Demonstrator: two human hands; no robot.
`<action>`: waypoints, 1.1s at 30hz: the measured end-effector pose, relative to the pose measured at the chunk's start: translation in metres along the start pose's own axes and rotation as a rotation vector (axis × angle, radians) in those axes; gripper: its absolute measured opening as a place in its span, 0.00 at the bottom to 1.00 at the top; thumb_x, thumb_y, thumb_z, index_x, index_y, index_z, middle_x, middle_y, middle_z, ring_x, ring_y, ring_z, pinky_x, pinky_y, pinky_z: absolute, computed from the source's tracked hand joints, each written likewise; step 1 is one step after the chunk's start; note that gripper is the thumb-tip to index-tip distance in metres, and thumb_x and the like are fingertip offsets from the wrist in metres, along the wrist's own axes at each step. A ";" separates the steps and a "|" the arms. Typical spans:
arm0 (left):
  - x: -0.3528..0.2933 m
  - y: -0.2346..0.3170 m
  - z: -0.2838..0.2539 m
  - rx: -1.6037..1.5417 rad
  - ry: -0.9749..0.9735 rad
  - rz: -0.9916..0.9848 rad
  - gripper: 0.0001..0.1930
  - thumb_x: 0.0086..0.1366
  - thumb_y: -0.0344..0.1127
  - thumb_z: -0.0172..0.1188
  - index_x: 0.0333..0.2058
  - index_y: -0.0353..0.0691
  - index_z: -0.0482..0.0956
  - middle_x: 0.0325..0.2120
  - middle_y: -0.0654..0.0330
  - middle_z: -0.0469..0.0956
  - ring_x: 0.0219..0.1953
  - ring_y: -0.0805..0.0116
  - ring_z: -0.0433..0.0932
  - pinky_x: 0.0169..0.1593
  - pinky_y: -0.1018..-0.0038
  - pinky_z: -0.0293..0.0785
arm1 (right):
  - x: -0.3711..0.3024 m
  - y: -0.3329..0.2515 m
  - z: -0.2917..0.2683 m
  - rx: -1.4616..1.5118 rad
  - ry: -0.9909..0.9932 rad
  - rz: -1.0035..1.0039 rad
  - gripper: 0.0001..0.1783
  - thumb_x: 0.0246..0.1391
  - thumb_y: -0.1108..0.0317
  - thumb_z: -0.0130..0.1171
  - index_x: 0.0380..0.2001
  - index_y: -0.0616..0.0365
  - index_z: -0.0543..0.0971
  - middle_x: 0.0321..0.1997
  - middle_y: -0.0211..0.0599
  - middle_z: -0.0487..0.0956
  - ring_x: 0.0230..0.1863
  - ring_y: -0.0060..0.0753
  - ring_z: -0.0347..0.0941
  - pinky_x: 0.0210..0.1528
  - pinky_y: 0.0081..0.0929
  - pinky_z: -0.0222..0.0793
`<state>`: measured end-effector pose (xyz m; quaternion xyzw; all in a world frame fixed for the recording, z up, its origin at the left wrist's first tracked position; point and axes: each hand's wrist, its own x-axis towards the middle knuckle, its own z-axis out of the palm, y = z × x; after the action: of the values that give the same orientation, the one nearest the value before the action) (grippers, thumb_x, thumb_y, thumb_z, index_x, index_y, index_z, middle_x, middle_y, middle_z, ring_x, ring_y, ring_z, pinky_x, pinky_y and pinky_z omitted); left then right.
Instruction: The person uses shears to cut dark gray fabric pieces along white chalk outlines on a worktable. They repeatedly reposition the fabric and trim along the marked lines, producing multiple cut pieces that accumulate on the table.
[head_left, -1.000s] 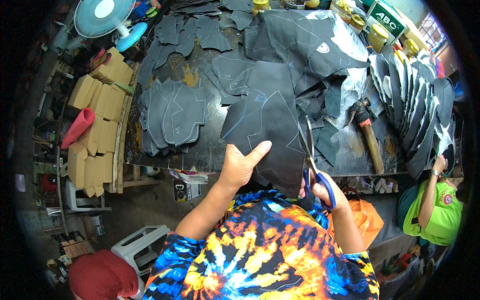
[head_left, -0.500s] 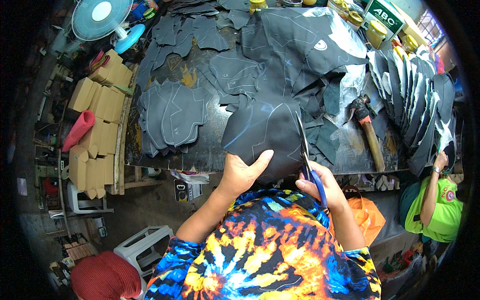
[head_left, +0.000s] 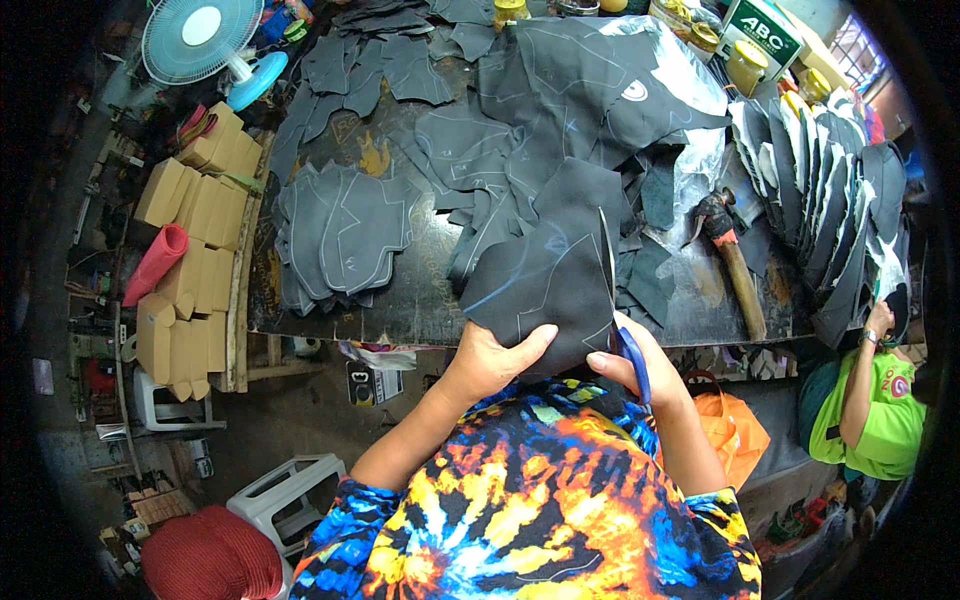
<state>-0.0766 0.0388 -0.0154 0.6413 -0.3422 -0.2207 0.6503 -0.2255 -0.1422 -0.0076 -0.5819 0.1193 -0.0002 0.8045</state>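
Observation:
My left hand (head_left: pixel 500 358) pinches the near edge of a black leather piece (head_left: pixel 550 270), thumb on top. White and blue lines are drawn on the leather. In my right hand (head_left: pixel 648 368) is a pair of scissors (head_left: pixel 632 358) with blue handles, its blades pointing away from me along the right side of the piece. Part of the blades is hidden by the leather. Left of my hands lies a stack of cut black pieces (head_left: pixel 340 235) with white outlines. Beyond the held piece spreads a large marked black sheet (head_left: pixel 560 90).
A hammer (head_left: pixel 735 265) lies on the dark table to the right, near a row of upright black pieces (head_left: pixel 820 190). Yellow-lidded jars (head_left: pixel 748 68) stand at the back. Left are tan shoe lasts (head_left: pixel 195 270) and a fan (head_left: pixel 203 40). A co-worker in a green shirt (head_left: pixel 885 410) is far right.
The held leather has turned and shifted slightly right, and more of it shows at its far end. The scissors now stand more upright along its edge. Both hands have moved a little nearer me.

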 end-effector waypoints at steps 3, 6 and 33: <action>-0.001 -0.001 -0.001 -0.055 0.007 -0.051 0.22 0.61 0.25 0.69 0.54 0.34 0.78 0.50 0.60 0.81 0.51 0.69 0.78 0.57 0.70 0.72 | -0.004 -0.001 0.000 -0.074 0.035 0.107 0.24 0.61 0.68 0.66 0.58 0.64 0.75 0.51 0.29 0.80 0.49 0.17 0.73 0.55 0.22 0.71; -0.002 -0.001 -0.004 -0.059 -0.022 -0.040 0.23 0.61 0.24 0.69 0.55 0.34 0.77 0.50 0.59 0.80 0.51 0.69 0.78 0.57 0.70 0.72 | -0.009 -0.001 -0.003 -0.121 0.047 0.216 0.23 0.60 0.68 0.66 0.57 0.63 0.76 0.49 0.28 0.80 0.46 0.16 0.73 0.53 0.21 0.71; 0.161 0.072 -0.101 0.303 -0.491 0.054 0.22 0.65 0.29 0.66 0.56 0.30 0.76 0.48 0.62 0.82 0.50 0.75 0.76 0.58 0.72 0.71 | -0.023 0.002 -0.011 -0.122 0.079 0.140 0.15 0.58 0.59 0.69 0.30 0.56 0.75 0.25 0.26 0.76 0.27 0.19 0.69 0.33 0.18 0.66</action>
<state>0.0933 -0.0031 0.0874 0.6492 -0.5356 -0.2981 0.4504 -0.2507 -0.1484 -0.0087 -0.6197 0.1911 0.0404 0.7601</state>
